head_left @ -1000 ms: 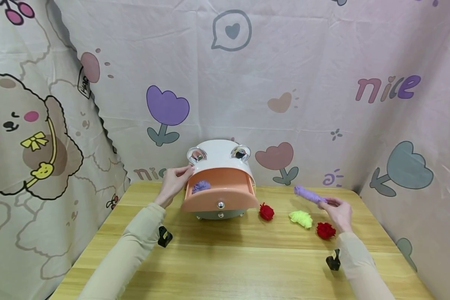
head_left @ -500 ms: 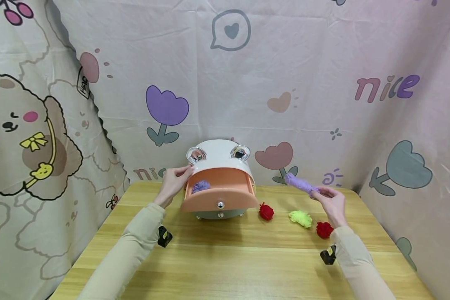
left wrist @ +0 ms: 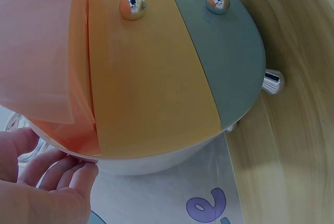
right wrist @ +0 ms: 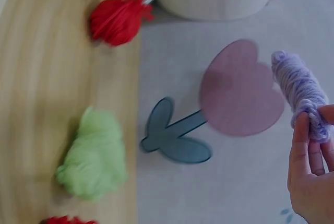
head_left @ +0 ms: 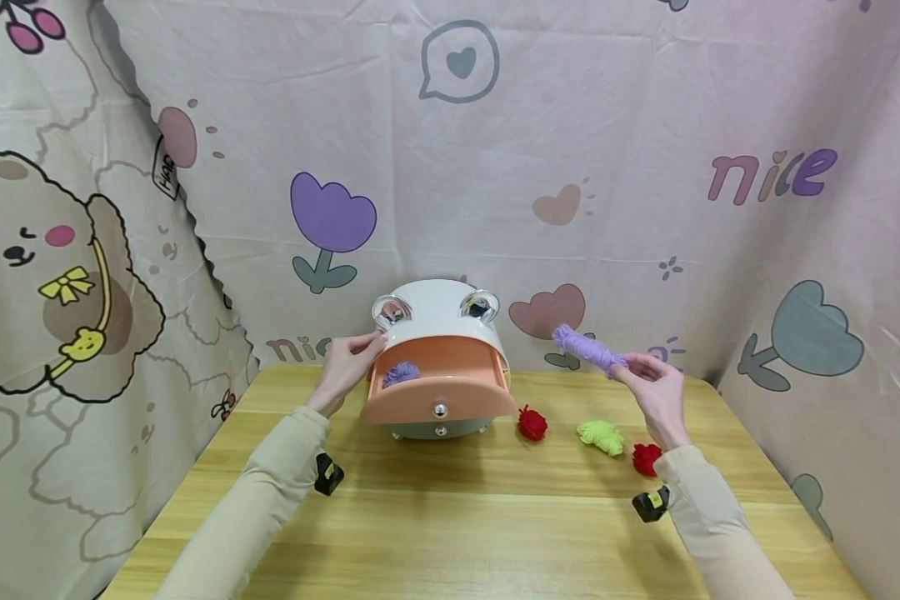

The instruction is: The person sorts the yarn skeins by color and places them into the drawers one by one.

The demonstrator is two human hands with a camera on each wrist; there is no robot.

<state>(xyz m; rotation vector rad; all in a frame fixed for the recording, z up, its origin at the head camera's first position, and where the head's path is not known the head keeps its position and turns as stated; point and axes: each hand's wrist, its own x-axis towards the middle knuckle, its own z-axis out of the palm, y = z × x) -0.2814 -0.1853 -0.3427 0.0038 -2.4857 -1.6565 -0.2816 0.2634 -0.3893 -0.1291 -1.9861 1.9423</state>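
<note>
A frog-shaped drawer box [head_left: 435, 310] with a white top and silver ring eyes stands at the back of the table. Its orange drawer [head_left: 440, 400] is pulled out, and a purple yarn bundle [head_left: 402, 373] lies inside on the left. My left hand [head_left: 347, 367] grips the box's left upper rim; in the left wrist view its fingers [left wrist: 83, 178] curl at the white edge. To the right, my right hand [head_left: 656, 396] pinches one end of a long purple yarn skein [head_left: 588, 350] above the table. The skein's free end points up and left, towards the box.
On the wooden table [head_left: 495, 542] right of the box lie a red yarn ball [head_left: 532, 423], a yellow-green yarn bundle [head_left: 602, 437] and a second red yarn ball [head_left: 647, 459]. Below the orange drawer is a grey-green one [left wrist: 229, 51]. A printed curtain [head_left: 450, 167] hangs behind.
My right hand has lifted the purple yarn skein and carried it leftward, towards the box. My left hand has stayed on the rim, and the drawer has not moved.
</note>
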